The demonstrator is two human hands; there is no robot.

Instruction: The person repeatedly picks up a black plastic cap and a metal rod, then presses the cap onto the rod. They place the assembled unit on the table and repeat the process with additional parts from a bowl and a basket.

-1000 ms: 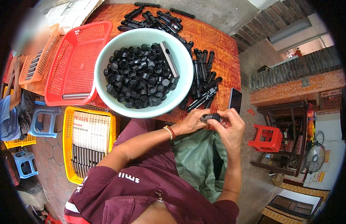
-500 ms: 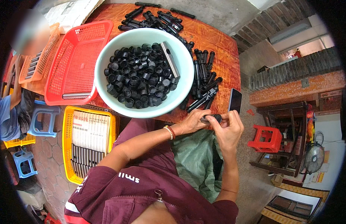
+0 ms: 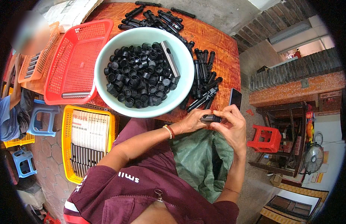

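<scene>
In front of the table edge, my left hand (image 3: pixel 193 121) grips a short black cylindrical piece (image 3: pixel 210 118); most of its length is hidden in the fingers. The right hand (image 3: pixel 234 127) has its thumb and forefinger closed around the other end of the same piece. Just beyond my hands stands a pale blue basin (image 3: pixel 188 89) with many small black round caps (image 3: pixel 137 74) in it. A shiny metal tube (image 3: pixel 169 59) leans inside the basin's right side. Black ribbed rods (image 3: pixel 201 74) lie piled to the right of it and behind.
A red basket (image 3: pixel 78 56) with a metal tube stands left of the basin. Below it, a yellow crate (image 3: pixel 66 145) holds metal tubes and printed paper. A phone (image 3: pixel 235 98) lies at the table's right corner. Green sheeting (image 3: pixel 195 160) hangs by my lap; another person sits far left.
My right hand has shifted slightly right, with its fingers spread wider around the end of the black piece. The left hand holds nearly the same place, and more of the piece shows.
</scene>
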